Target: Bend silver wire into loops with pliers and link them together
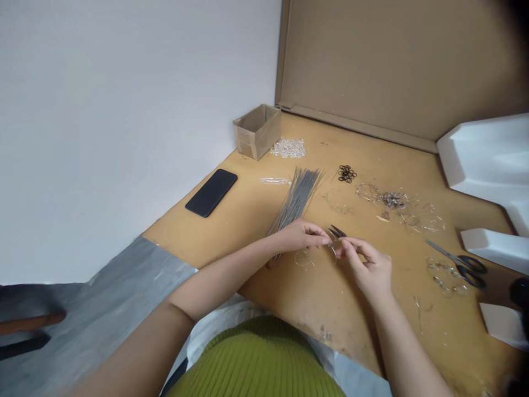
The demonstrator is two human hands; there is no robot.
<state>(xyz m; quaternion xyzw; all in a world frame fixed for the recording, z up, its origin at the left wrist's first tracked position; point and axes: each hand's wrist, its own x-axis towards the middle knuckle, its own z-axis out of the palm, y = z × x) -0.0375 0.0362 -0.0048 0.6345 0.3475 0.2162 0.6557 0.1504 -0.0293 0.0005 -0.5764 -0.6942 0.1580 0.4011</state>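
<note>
Between my two hands is a thin wire ring (pixel 335 255). My left hand (pixel 308 235) pinches it from the left, fingertips together, beside the lower part of a bundle of grey wires (pixel 301 193). From the right, my right hand (pixel 367 262) pinches the same ring with thumb and forefinger. Dark pointed tool tips (pixel 338 230) show on the table just behind my fingertips; the rest of that tool is hidden. Another thin wire ring (pixel 301 258) lies on the table below my left hand.
A cardboard box (pixel 256 138), clear beads (pixel 289 147) and a black phone (pixel 211 192) are at the back left. Black rings (pixel 346 173) and tangled wire pieces (pixel 394 200) lie behind my right hand. Scissors (pixel 458 262) and white holders (pixel 491 171) stand to the right.
</note>
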